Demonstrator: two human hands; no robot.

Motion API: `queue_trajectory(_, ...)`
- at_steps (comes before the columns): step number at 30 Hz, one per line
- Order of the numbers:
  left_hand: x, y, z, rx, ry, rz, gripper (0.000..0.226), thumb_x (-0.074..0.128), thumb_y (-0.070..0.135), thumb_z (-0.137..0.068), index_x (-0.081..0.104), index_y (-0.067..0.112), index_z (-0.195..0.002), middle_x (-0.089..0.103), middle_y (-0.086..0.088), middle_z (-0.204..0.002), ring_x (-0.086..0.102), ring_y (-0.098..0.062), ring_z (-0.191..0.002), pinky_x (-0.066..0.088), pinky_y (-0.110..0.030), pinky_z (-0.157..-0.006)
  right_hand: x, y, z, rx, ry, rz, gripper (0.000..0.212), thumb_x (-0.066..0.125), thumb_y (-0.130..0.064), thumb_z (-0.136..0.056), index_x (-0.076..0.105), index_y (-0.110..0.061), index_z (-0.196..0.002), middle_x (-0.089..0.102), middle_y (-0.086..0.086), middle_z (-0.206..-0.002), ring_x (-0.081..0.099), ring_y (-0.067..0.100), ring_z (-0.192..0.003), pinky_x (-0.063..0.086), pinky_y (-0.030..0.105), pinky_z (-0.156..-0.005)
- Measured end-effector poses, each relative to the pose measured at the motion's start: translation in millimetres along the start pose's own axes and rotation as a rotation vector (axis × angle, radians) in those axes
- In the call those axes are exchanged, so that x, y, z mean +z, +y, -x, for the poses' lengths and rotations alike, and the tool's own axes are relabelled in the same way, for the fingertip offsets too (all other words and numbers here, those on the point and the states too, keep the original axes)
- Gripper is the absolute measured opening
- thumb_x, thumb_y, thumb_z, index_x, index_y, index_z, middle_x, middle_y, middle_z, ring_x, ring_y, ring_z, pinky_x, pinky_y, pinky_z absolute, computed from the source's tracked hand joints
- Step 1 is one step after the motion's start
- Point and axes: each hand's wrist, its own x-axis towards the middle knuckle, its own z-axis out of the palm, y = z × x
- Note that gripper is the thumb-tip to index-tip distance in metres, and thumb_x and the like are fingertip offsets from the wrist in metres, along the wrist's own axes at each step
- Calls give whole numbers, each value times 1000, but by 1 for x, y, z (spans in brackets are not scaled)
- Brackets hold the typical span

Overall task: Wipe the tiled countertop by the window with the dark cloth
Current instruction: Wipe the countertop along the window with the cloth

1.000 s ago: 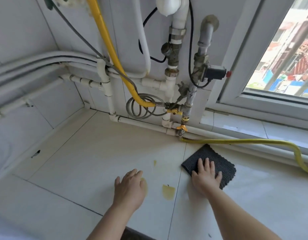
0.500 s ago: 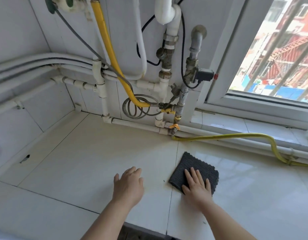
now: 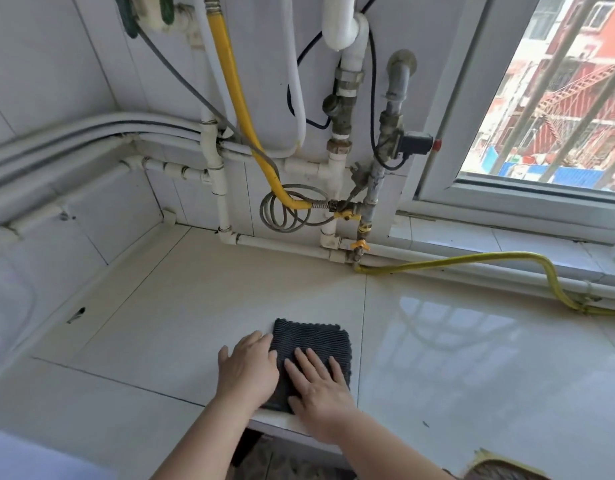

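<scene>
Cloth: the dark cloth (image 3: 316, 344) is lying flat on the tiled worktop (image 3: 181, 306), close to the near edge, just left of a grout line running front to back.
Cloth surface: ribbed, dark grey, roughly square; its far edge is showing a scalloped trim.
Right hand: the right hand (image 3: 318, 382) is pressing palm-down on the near right part of the cloth, its fingers (image 3: 307, 363) lying spread and flat on the fabric, gripping nothing.
Left hand: the left hand (image 3: 247, 367) is resting palm-down at the cloth's left edge, partly covering it; its fingers (image 3: 255, 341) are lying close together and extended, not pinching.
Worktop: pale glossy tiles; the right-hand tile is reflecting the window (image 3: 548, 98).
Back wall: white pipes (image 3: 223, 188) and metal valves (image 3: 344, 109) are standing behind the worktop, well apart from the cloth.
Yellow hose: a yellow hose (image 3: 472, 259) is running along the back of the worktop under the window sill.
Grey cable: a coiled grey cable (image 3: 288, 213) is hanging against the wall beside the valves.
</scene>
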Motion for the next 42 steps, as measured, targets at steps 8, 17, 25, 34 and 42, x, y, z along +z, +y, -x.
queue_trajectory(8, -5, -19, 2, -38, -15, 39, 45, 27, 25, -101, 29, 20, -145, 24, 4, -157, 19, -12, -145, 8, -44, -121, -22, 42, -2, 469, 17, -67, 61, 22, -40, -99, -7, -25, -151, -19, 1, -159, -21, 19, -144, -11, 48, -115)
queue_trajectory(17, 6, -16, -7, -7, -33, 22, 43, 28, 26, -100, 33, 21, -143, 28, 5, -154, 24, -12, -143, 13, -44, -120, -15, 24, -9, 180, 177, 96, 66, 17, -52, -85, 37, -30, -144, 27, -5, -155, 27, 15, -142, -12, 37, -110)
queue_trajectory(25, -1, -36, -23, -91, -8, 36, 45, 25, 27, -101, 25, 25, -146, 19, 8, -157, 14, -7, -146, 8, -41, -121, -46, 64, -101, 452, 54, -101, 62, 23, -46, -98, -4, -27, -151, -14, 1, -160, -17, 21, -145, -10, 49, -115)
queue_trajectory(34, -19, -32, -53, -160, 87, 42, 44, 26, 29, -101, 29, 27, -145, 22, 9, -156, 19, -8, -144, 9, -41, -121, -24, -22, -116, -131, -19, 116, 68, 21, -55, -78, 48, -34, -136, 37, -7, -150, 25, 12, -140, 9, 47, -114)
queue_trajectory(42, -9, -12, -44, -71, 19, 76, 45, 25, 25, -101, 27, 22, -146, 21, 5, -157, 16, -9, -145, 4, -42, -121, -36, 69, -61, 310, 80, 22, 59, 16, -47, -98, -1, -28, -151, -11, -2, -160, -13, 17, -146, -13, 44, -115)
